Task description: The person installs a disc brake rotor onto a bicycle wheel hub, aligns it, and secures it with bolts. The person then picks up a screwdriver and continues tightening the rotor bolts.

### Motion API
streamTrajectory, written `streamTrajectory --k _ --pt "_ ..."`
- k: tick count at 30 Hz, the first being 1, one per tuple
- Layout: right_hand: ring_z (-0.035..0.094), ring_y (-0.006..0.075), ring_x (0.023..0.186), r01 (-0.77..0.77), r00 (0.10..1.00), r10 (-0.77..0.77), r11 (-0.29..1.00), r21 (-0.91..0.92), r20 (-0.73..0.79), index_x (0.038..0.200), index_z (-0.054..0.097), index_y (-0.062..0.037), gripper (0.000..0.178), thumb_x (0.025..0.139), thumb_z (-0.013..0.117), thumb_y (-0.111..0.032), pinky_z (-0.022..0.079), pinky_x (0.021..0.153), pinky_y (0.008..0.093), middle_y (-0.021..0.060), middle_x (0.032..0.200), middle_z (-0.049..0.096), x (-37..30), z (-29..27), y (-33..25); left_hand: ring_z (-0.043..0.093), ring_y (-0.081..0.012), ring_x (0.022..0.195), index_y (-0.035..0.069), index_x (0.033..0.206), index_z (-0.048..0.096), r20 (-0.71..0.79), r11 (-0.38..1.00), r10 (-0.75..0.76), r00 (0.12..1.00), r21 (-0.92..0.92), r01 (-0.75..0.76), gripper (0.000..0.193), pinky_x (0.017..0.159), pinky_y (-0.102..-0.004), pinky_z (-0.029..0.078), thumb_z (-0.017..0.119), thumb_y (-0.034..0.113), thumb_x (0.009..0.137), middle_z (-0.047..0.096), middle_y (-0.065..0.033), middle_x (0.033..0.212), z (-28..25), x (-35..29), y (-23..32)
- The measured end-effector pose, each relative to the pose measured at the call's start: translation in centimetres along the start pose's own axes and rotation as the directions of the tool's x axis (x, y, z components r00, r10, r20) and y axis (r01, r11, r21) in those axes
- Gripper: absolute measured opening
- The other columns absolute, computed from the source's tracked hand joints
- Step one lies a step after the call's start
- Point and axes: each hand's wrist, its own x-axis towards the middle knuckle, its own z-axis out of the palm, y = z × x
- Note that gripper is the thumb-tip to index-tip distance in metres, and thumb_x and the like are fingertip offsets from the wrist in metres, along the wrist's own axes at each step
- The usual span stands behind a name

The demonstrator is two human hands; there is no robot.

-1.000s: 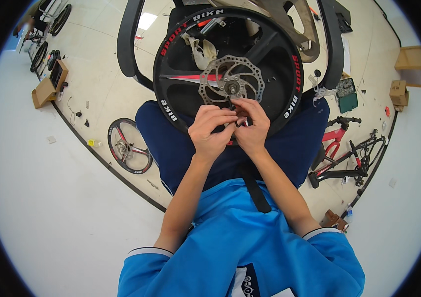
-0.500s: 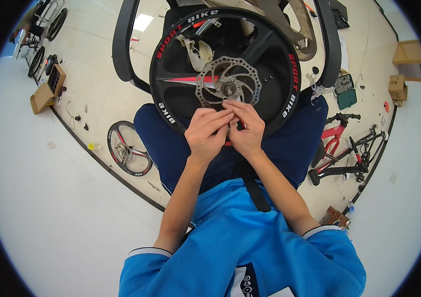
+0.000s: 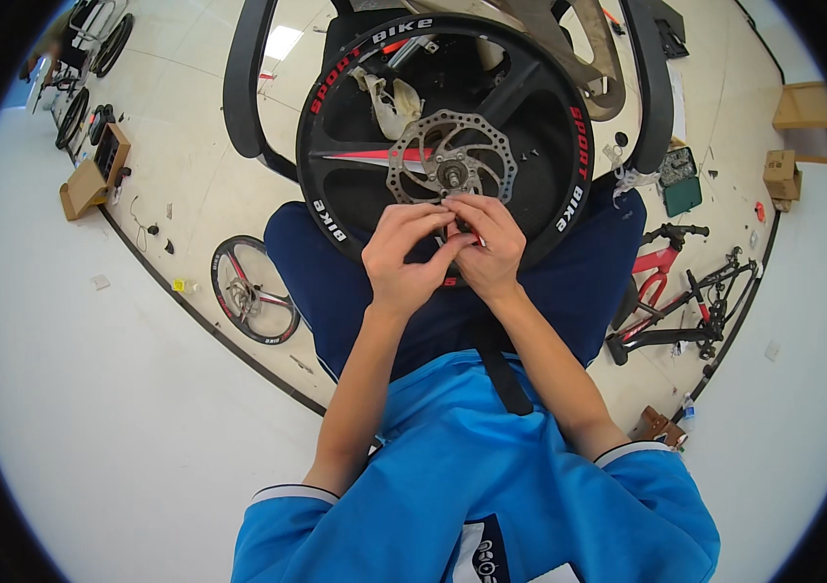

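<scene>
A black bicycle wheel (image 3: pixel 578 185) with red and white lettering lies across my knees, partly on a dark seat. A silver brake disc (image 3: pixel 506 175) with a drilled rim sits on its hub, axle stub facing up. My left hand (image 3: pixel 402 262) and my right hand (image 3: pixel 493 248) meet at the near edge of the disc, fingers closed in a pinch. Something small and dark with a touch of red shows between them, mostly hidden by the fingers. A whitish glove or cloth (image 3: pixel 396 109) and a few small screws (image 3: pixel 530 154) lie on the dark surface inside the rim.
Black chair armrests (image 3: pixel 241 92) flank the wheel. On the floor are a smaller wheel (image 3: pixel 282 316) at left, a red and black bike frame (image 3: pixel 656 335) at right, a green case (image 3: pixel 681 194) and an open cardboard box (image 3: pixel 83 191).
My left thumb has moved across toward my right fingers, and the left fingers have shifted slightly. A bit more of the small dark and red thing shows between the hands.
</scene>
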Motion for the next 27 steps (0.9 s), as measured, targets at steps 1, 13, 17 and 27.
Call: streamTrajectory --k 1,13,17,27 --pt "0.068 0.029 0.086 0.013 1.0 -0.013 1.0 -0.009 0.007 0.098 0.073 -0.0002 0.031 0.068 0.074 0.006 0.056 0.074 0.0352 0.012 0.099 0.071 0.2 -0.1 -0.1 0.068 -0.024 0.084 0.0 0.095 0.074 0.031 1.0 -0.003 1.0 0.012 0.002 0.026 0.073 -0.0313 0.055 0.08 -0.005 0.07 0.073 -0.0091 0.091 -0.1 0.2 0.4" --pt "0.068 0.0291 0.087 -0.154 0.988 0.154 0.986 0.061 0.011 0.101 0.073 -0.0018 0.032 0.07 0.074 0.004 0.055 0.075 0.0351 0.012 0.102 0.071 -0.3 0.4 -0.3 0.069 -0.025 0.083 0.001 0.093 0.07 -0.02 0.999 -0.045 0.999 -0.005 0.045 0.023 0.072 -0.032 0.056 0.074 -0.009 0.073 0.072 -0.0116 0.093 0.6 -0.8 -0.6" --pt "0.069 0.0207 0.084 -0.045 0.999 0.045 0.999 0.025 0.009 0.103 0.073 0.0007 0.034 0.071 0.068 0.011 0.056 0.071 0.0288 0.0113 0.102 0.072 -0.1 0.4 0.8 0.065 -0.0143 0.075 0.0 0.096 0.067 -0.032 1.0 -0.025 0.999 -0.003 0.024 0.023 0.069 -0.0258 0.055 0.08 -0.005 0.078 0.069 -0.0092 0.096 0.9 -1.2 -1.2" --pt "0.068 0.0292 0.086 0.061 0.995 -0.058 0.998 -0.032 0.075 0.104 0.073 -0.0001 0.035 0.07 0.069 0.007 0.055 0.077 0.0357 0.0132 0.103 0.072 0.9 0.0 0.0 0.07 -0.0218 0.08 0.0 0.093 0.075 -0.015 0.991 0.074 0.997 0.11 -0.072 0.023 0.072 -0.0295 0.056 0.081 -0.007 0.072 0.072 -0.0103 0.09 -0.2 -0.6 -0.8"
